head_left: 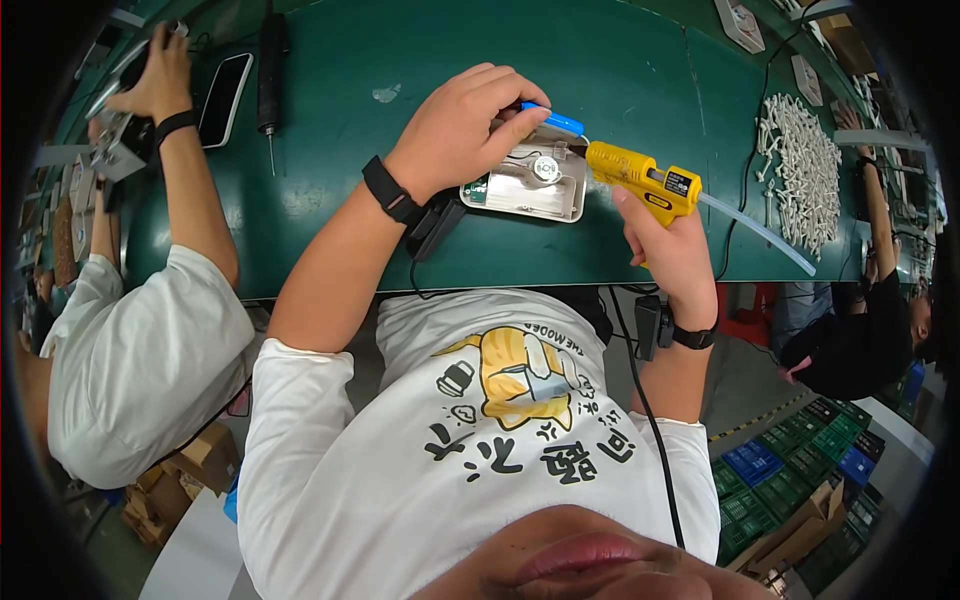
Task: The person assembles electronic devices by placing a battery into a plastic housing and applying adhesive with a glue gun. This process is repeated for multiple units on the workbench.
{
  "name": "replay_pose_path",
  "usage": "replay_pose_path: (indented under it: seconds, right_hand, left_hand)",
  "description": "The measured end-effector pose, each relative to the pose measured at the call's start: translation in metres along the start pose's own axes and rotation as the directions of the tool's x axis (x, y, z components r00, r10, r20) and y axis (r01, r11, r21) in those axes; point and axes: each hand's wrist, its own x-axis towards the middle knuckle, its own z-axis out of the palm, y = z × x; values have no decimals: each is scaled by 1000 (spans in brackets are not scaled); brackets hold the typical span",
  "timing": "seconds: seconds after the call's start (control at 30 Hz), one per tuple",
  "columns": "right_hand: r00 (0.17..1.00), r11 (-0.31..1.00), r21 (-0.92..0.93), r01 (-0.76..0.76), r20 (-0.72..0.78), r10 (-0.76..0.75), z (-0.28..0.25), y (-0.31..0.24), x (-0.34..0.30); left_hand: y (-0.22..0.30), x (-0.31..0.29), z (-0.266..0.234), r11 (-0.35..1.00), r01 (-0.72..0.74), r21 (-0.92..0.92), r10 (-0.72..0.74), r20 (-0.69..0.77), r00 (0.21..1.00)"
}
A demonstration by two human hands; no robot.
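My left hand reaches over a small white plastic housing, its fingers closed on a blue cylindrical battery at the far edge. Inside the housing sit a round white part with thin wires and a bit of green circuit board. On the right, my right hand grips a yellow hot glue gun. Its dark nozzle points left at the housing's upper right corner, close to the battery. A translucent glue stick trails out of the gun's back.
Small white parts lie heaped on the green table at right. Left stand a phone and a black electric screwdriver. A co-worker's hand holds a device at far left. A black cable crosses the table.
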Motion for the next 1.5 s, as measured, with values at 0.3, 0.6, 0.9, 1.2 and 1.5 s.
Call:
replay_pose_path:
  seconds: [0.3, 0.6, 0.9, 1.2, 1.5]
  right_hand:
    - [1000, 999, -33, -6, 8, 6, -4, -1, -13]
    - [997, 999, 36, 8, 81, -10, -13, 6, -15]
    - [995, 992, 108, 70, 65, -77, -13, 10, -5]
    - [995, 1000, 9, -15, 97, 14, -12, 3, 3]
    - [973, 955, -196, 224, -14, -231, -6, 21, -6]
  left_hand:
    - [13, -2, -7, 1000, -27, 5, 27, -4, 1000]
    - [14, -3, -12, 999, -34, -18, 34, 33, 999]
    - [8, -2, -20, 994, 82, -72, -67, 182, 981]
    - [-1, 0, -11, 945, 286, -158, -250, 214, 944]
    - [-4, 7, -14, 817, 544, -190, -383, 527, 759]
